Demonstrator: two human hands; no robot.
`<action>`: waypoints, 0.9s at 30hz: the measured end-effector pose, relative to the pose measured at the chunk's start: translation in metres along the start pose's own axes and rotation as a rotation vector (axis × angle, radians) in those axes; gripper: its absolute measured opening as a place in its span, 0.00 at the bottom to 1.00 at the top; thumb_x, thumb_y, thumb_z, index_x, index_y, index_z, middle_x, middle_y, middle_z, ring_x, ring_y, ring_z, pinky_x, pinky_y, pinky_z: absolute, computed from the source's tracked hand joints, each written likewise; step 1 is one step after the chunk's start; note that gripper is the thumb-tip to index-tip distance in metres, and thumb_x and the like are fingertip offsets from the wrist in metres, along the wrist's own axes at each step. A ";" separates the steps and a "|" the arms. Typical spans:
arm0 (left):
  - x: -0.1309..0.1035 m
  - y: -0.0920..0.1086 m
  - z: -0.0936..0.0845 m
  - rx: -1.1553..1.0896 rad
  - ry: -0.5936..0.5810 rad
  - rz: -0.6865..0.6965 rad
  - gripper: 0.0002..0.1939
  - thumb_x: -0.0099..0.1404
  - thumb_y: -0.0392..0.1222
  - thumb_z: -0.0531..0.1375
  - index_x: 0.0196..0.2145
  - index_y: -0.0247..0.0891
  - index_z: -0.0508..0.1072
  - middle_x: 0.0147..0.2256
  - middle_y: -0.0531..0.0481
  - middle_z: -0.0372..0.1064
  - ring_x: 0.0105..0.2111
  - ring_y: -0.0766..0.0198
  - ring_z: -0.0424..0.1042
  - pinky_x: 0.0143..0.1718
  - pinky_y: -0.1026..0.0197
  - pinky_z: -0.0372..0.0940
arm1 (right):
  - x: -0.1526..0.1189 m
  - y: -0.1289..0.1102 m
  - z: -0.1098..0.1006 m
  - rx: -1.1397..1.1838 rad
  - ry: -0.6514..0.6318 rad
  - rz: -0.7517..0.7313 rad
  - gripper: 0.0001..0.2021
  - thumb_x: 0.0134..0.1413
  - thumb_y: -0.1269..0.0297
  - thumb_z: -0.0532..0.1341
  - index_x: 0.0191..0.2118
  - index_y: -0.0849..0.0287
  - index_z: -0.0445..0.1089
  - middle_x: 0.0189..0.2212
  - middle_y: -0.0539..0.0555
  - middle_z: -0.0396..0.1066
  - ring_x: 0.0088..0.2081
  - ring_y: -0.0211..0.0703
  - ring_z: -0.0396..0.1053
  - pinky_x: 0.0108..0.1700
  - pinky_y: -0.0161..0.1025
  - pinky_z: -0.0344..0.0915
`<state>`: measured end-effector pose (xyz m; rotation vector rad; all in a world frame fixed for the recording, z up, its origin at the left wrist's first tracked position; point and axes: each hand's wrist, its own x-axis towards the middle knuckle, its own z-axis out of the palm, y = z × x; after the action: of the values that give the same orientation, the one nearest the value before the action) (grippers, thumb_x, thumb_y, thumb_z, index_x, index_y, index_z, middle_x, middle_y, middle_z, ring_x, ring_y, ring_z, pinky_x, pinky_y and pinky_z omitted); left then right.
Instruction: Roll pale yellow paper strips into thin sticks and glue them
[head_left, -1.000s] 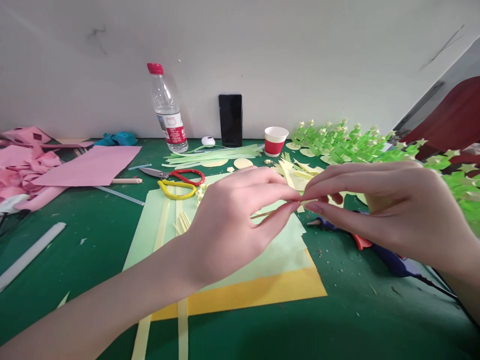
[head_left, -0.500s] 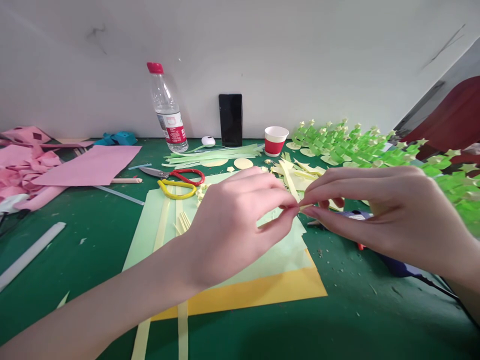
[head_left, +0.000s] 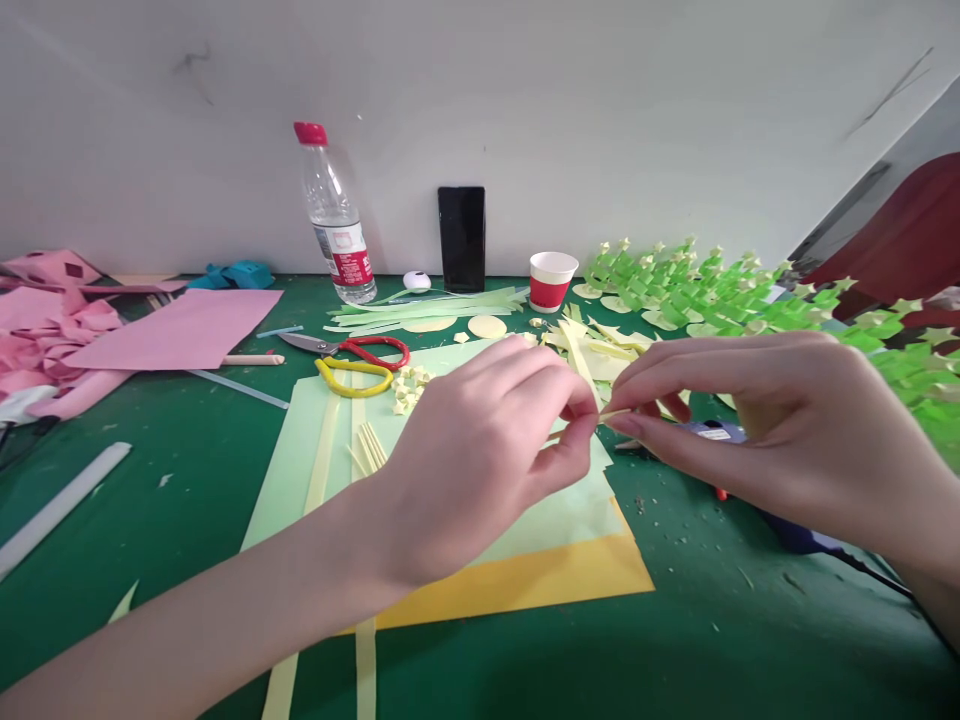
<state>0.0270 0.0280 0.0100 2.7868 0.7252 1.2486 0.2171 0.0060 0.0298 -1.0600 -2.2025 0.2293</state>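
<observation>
My left hand (head_left: 480,450) and my right hand (head_left: 780,430) meet fingertip to fingertip above the green table. Between them both pinch a thin pale-yellow paper strip (head_left: 613,413), most of it hidden by the fingers. Under the hands lie a pale-green paper sheet (head_left: 315,460) and a yellow sheet (head_left: 540,580). Several cut yellow strips (head_left: 367,445) and small folded yellow paper stars (head_left: 409,388) rest on the green sheet. A blue glue gun (head_left: 795,530) lies below my right hand.
Red-handled scissors (head_left: 360,350) and yellow-handled scissors (head_left: 352,378) lie left of centre. A water bottle (head_left: 334,215), black phone (head_left: 460,238) and red paper cup (head_left: 551,281) stand by the wall. Green paper trees (head_left: 720,290) fill the right, pink paper (head_left: 172,330) the left.
The thin strip that stuck out under my left hand is drawn in between the fingertips. My left fingers have curled tighter. Both hands sit slightly lower.
</observation>
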 end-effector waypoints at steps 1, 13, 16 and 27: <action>0.000 0.000 0.000 0.000 -0.002 0.000 0.08 0.64 0.27 0.55 0.29 0.30 0.72 0.27 0.49 0.72 0.29 0.67 0.66 0.31 0.66 0.65 | 0.000 0.000 0.000 0.008 0.004 0.015 0.08 0.55 0.67 0.59 0.26 0.57 0.73 0.27 0.49 0.75 0.27 0.36 0.71 0.21 0.28 0.64; -0.002 -0.003 -0.002 -0.111 0.005 -0.098 0.06 0.66 0.29 0.57 0.31 0.31 0.71 0.29 0.51 0.71 0.32 0.67 0.69 0.36 0.66 0.66 | 0.003 0.003 -0.003 0.096 0.009 0.120 0.08 0.52 0.63 0.61 0.25 0.55 0.73 0.25 0.46 0.74 0.25 0.31 0.67 0.25 0.26 0.65; -0.002 -0.003 -0.001 -0.140 -0.024 -0.103 0.05 0.66 0.30 0.57 0.33 0.30 0.73 0.31 0.50 0.73 0.34 0.66 0.70 0.39 0.66 0.66 | 0.004 0.003 -0.003 0.118 -0.010 0.114 0.08 0.52 0.62 0.61 0.25 0.55 0.73 0.25 0.46 0.73 0.25 0.31 0.67 0.24 0.26 0.65; -0.001 -0.006 0.001 -0.157 -0.057 -0.022 0.04 0.65 0.30 0.59 0.34 0.28 0.74 0.32 0.47 0.74 0.35 0.64 0.71 0.39 0.65 0.67 | 0.003 0.004 -0.004 0.097 -0.079 0.103 0.10 0.55 0.61 0.59 0.27 0.55 0.73 0.26 0.48 0.73 0.24 0.33 0.65 0.25 0.30 0.64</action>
<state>0.0249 0.0334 0.0073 2.6692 0.6242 1.1626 0.2209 0.0106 0.0329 -1.1287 -2.1846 0.4258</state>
